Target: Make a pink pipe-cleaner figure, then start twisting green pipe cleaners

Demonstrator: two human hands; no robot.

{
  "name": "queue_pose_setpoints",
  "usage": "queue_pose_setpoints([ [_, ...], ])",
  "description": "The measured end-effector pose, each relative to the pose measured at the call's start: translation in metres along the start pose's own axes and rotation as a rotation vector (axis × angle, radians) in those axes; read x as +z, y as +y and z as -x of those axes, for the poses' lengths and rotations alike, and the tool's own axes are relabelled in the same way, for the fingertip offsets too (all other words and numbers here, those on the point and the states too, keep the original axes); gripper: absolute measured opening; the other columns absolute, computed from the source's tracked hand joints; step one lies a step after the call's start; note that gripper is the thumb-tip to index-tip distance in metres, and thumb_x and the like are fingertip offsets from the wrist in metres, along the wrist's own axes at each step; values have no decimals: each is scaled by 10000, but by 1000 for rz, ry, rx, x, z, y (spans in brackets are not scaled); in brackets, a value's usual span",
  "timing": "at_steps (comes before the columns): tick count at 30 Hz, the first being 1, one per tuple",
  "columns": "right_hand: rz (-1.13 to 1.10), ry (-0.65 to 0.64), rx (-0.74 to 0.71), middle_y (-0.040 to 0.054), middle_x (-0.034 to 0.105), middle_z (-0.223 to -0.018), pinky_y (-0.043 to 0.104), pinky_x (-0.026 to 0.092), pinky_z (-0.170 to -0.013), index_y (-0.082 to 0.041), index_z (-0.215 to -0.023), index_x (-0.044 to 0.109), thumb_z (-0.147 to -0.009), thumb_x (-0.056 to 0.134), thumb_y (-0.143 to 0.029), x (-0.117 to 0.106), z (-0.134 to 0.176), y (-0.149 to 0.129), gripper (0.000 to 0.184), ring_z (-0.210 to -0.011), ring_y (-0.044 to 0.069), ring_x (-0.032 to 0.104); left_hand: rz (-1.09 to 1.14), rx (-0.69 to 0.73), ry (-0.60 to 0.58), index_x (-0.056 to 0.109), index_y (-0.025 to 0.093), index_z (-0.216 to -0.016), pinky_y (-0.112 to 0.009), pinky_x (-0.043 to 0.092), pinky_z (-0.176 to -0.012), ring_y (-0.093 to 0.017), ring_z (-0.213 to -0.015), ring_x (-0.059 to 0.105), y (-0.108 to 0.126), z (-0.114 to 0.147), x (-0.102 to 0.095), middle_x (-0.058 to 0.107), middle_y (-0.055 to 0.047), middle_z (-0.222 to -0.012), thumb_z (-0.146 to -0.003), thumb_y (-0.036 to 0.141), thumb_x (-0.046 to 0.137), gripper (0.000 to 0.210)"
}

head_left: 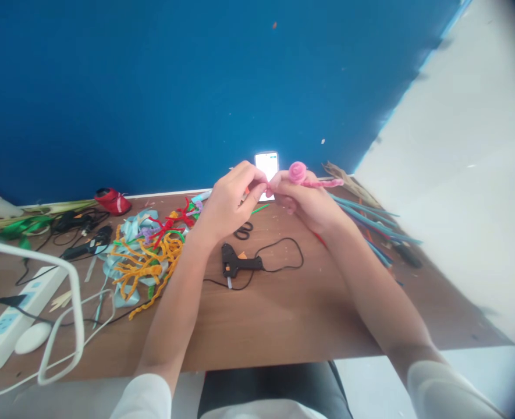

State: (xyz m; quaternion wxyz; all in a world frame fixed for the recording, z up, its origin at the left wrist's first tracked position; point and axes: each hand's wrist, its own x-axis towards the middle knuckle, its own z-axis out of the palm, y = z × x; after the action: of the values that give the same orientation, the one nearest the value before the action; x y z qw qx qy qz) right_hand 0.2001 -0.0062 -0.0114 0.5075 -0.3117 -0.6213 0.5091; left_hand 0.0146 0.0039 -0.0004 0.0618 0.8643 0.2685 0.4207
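Note:
A pink fuzzy pipe cleaner [298, 172], wound into a round spiral with a straight tail sticking out to the right, is in my right hand [313, 203]. The coil rests on top of the curled fingers. My left hand [235, 201] meets the right one fingertip to fingertip, its thumb and forefinger pinched on what looks like the pink pipe cleaner's other end; the fingers mostly cover that part. Both hands are raised above the table, in front of a lit phone [266, 166] that leans at the wall.
Below my hands lie a black glue gun [240, 261] with its cord and black-handled scissors [243, 231]. Yellow pipe cleaners [146, 265] and ribbons heap at the left, beside a white power strip [25, 308]. Blue-green pipe cleaners [366, 218] lie at the right.

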Motion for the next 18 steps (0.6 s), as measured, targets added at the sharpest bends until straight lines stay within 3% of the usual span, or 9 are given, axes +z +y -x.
queue_pose_setpoints([
  [4, 33, 7, -51, -71, 334, -515, 284, 198, -456, -207, -664, 580, -865, 679, -343, 1, 0, -1, 262, -496, 95, 288, 47, -6, 4, 604, 187, -975, -309, 451, -752, -150, -829, 572, 4, 0, -1, 636, -34, -935, -961, 152, 522, 90],
  [8, 20, -3, -55, -56, 425, -564, 265, 206, -463, -181, -678, 610, -867, 687, -327, 1, 2, -4, 250, -509, 73, 333, 70, -42, -6, 604, 186, -954, -292, 450, -735, -146, -850, 587, 6, -1, -2, 646, -29, -932, -964, 167, 528, 79],
  [14, -102, 5, 54, -66, 370, -504, 268, 172, -442, -182, -671, 610, -888, 658, -336, 2, 1, -3, 270, -481, 76, 283, 120, -96, 8, 597, 189, -946, -263, 451, -674, -129, -812, 597, 8, -1, 3, 648, -17, -916, -967, 176, 529, 73],
  [18, -183, 15, 120, -75, 299, -479, 264, 205, -462, -207, -635, 514, -915, 633, -369, 4, 0, -4, 344, -484, 86, 270, 117, -111, 24, 601, 201, -1031, -280, 479, -729, -141, -848, 610, 9, -1, 7, 651, -22, -970, -961, 225, 579, 77],
])
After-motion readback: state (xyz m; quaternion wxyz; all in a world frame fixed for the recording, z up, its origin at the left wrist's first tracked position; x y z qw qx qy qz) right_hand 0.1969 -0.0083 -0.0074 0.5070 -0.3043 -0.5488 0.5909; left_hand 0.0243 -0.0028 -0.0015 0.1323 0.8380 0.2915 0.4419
